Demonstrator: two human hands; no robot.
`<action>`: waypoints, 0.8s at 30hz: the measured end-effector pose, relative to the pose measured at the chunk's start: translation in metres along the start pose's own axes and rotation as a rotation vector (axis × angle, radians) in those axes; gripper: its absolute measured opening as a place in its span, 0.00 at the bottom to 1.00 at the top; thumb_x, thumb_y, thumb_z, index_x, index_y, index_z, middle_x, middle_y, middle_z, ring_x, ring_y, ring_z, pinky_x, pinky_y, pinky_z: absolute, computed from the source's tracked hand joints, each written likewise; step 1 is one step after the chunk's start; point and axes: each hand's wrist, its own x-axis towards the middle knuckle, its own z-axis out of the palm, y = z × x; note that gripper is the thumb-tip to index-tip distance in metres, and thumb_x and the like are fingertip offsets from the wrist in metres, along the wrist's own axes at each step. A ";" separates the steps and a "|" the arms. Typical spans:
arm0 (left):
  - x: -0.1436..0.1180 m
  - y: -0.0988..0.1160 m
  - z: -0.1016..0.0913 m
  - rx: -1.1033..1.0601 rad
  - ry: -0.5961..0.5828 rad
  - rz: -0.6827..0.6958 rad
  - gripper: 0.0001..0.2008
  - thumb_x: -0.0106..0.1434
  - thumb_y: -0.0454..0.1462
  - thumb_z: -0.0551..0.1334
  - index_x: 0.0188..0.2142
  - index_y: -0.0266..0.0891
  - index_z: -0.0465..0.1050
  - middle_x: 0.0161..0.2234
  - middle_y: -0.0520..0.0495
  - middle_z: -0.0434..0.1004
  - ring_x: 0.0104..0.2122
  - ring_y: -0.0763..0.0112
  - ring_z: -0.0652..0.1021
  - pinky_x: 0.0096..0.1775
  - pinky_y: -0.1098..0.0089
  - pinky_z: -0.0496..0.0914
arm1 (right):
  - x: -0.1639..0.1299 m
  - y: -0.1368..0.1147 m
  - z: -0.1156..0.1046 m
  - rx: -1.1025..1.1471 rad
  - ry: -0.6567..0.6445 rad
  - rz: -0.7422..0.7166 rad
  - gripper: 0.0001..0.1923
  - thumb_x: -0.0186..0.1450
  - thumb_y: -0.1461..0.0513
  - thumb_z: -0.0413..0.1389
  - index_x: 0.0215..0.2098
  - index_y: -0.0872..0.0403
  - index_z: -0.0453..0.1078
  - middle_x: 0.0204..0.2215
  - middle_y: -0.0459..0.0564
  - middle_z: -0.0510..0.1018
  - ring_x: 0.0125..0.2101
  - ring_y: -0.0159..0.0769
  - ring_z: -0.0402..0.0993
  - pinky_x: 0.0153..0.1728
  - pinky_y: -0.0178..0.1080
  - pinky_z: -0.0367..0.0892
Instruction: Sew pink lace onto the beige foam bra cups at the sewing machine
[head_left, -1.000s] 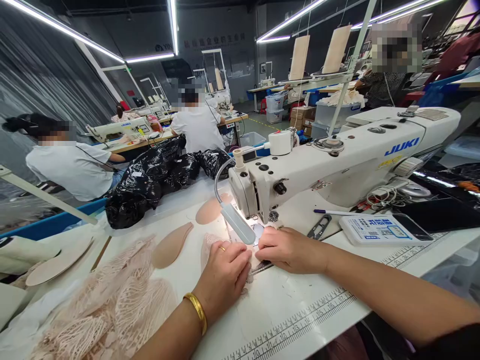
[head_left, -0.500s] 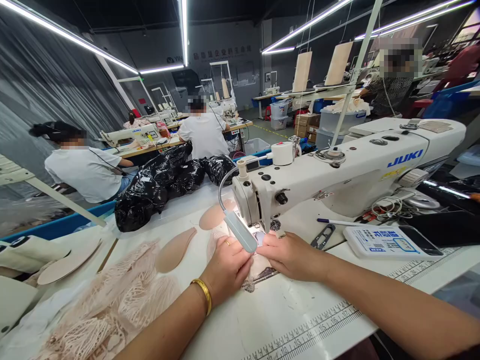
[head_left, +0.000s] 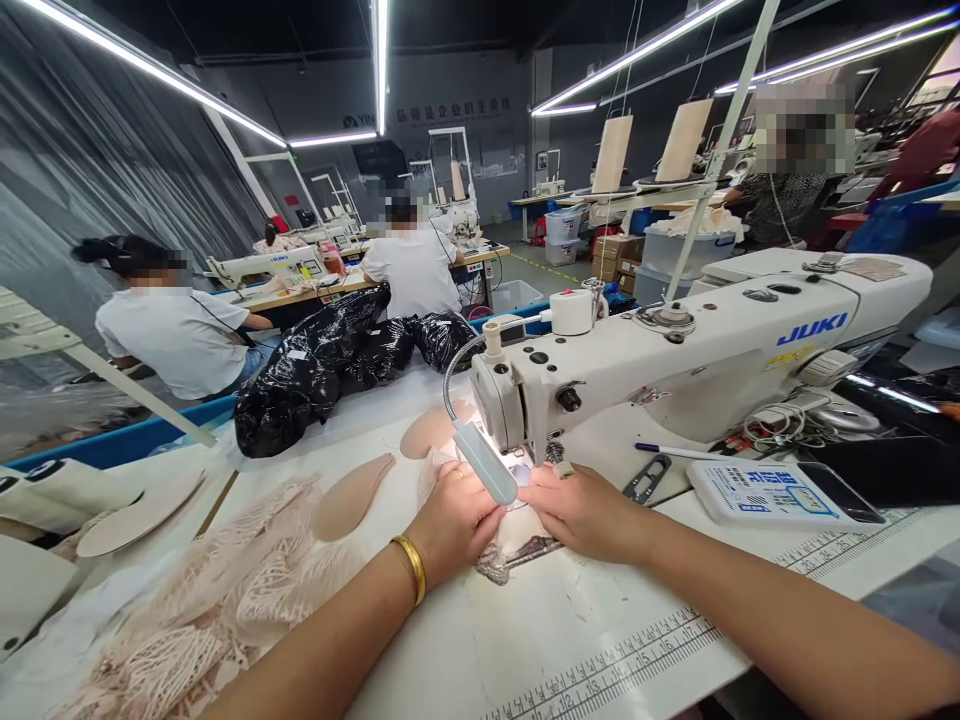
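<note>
Under the needle end of a white JUKI sewing machine (head_left: pixel 667 350) lies a pale beige fabric piece (head_left: pixel 523 532) with a darker lacy edge. My left hand (head_left: pixel 456 520), with a gold bangle at the wrist, is closed on the fabric's left side. My right hand (head_left: pixel 592 512) grips its right side with the fingers close together, next to the presser foot area. A grey gooseneck lamp (head_left: pixel 486 463) lights the spot and partly covers the left fingertips. The needle itself is hidden.
Beige cup-shaped pads (head_left: pixel 352 498) and a pile of pale pink lace (head_left: pixel 255 570) lie to the left. Thread snips (head_left: pixel 648 480), a pen (head_left: pixel 675 451) and a white case (head_left: pixel 776 490) lie right. Black plastic bags (head_left: pixel 315 360) stand behind; co-workers sit beyond.
The fabric's lower lacy corner has shifted slightly left. Both hands keep their hold in nearly the same place, and the whole view has tilted a little.
</note>
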 end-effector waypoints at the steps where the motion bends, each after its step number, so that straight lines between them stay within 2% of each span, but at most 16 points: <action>1: 0.001 0.001 -0.001 0.021 -0.032 -0.025 0.12 0.71 0.33 0.56 0.33 0.40 0.77 0.34 0.45 0.81 0.43 0.57 0.78 0.48 0.56 0.63 | 0.000 0.000 0.000 0.000 0.003 0.003 0.16 0.64 0.74 0.49 0.38 0.53 0.75 0.28 0.47 0.65 0.29 0.37 0.55 0.27 0.37 0.50; 5: 0.007 0.006 -0.007 0.095 -0.124 -0.127 0.10 0.69 0.34 0.57 0.33 0.40 0.75 0.34 0.45 0.78 0.39 0.56 0.75 0.44 0.56 0.61 | -0.002 0.002 0.001 0.003 0.021 0.004 0.14 0.64 0.73 0.49 0.37 0.53 0.74 0.28 0.47 0.65 0.30 0.37 0.56 0.27 0.37 0.49; 9: 0.011 0.007 -0.009 0.124 -0.132 -0.172 0.08 0.67 0.33 0.58 0.31 0.39 0.73 0.34 0.43 0.77 0.38 0.56 0.75 0.44 0.55 0.62 | -0.005 0.005 0.004 0.049 0.057 -0.027 0.13 0.66 0.71 0.49 0.37 0.53 0.74 0.29 0.47 0.66 0.31 0.38 0.59 0.28 0.37 0.51; 13: 0.004 0.006 -0.013 0.120 -0.098 -0.220 0.11 0.65 0.26 0.53 0.33 0.38 0.72 0.32 0.42 0.77 0.34 0.58 0.75 0.41 0.57 0.66 | -0.005 -0.003 0.001 0.212 0.073 0.011 0.13 0.70 0.67 0.46 0.37 0.53 0.72 0.29 0.48 0.69 0.32 0.39 0.62 0.32 0.39 0.55; 16: -0.017 0.021 -0.021 0.072 -0.062 -0.218 0.13 0.66 0.26 0.52 0.41 0.38 0.73 0.34 0.44 0.79 0.35 0.60 0.78 0.42 0.59 0.69 | -0.001 -0.024 -0.005 0.613 0.003 0.270 0.06 0.73 0.60 0.51 0.44 0.51 0.68 0.33 0.47 0.74 0.34 0.38 0.67 0.36 0.41 0.61; 18: -0.036 0.038 -0.028 -0.020 -0.021 -0.213 0.15 0.68 0.29 0.54 0.50 0.41 0.72 0.40 0.45 0.81 0.40 0.61 0.79 0.47 0.59 0.71 | 0.002 -0.043 -0.009 1.011 -0.077 0.476 0.14 0.70 0.56 0.58 0.50 0.50 0.63 0.33 0.45 0.75 0.34 0.37 0.70 0.36 0.40 0.64; 20: -0.058 0.052 -0.038 -0.146 0.016 -0.255 0.19 0.68 0.32 0.57 0.57 0.45 0.70 0.48 0.45 0.82 0.47 0.60 0.80 0.52 0.58 0.72 | 0.004 -0.064 -0.012 1.338 -0.092 0.598 0.24 0.64 0.56 0.64 0.53 0.51 0.60 0.30 0.41 0.75 0.34 0.36 0.71 0.35 0.38 0.65; 22: -0.077 0.058 -0.050 -0.268 0.046 -0.402 0.21 0.66 0.34 0.60 0.58 0.47 0.72 0.54 0.44 0.80 0.52 0.57 0.79 0.54 0.55 0.72 | 0.004 -0.083 -0.014 1.537 -0.011 0.654 0.29 0.59 0.58 0.68 0.53 0.51 0.61 0.28 0.39 0.73 0.32 0.34 0.70 0.35 0.37 0.63; 24: -0.094 0.058 -0.063 -0.364 0.116 -0.662 0.19 0.63 0.36 0.62 0.54 0.45 0.76 0.52 0.43 0.82 0.52 0.53 0.80 0.54 0.54 0.73 | 0.002 -0.099 -0.016 1.674 0.100 0.695 0.31 0.57 0.58 0.70 0.53 0.51 0.62 0.28 0.38 0.73 0.29 0.30 0.68 0.33 0.35 0.61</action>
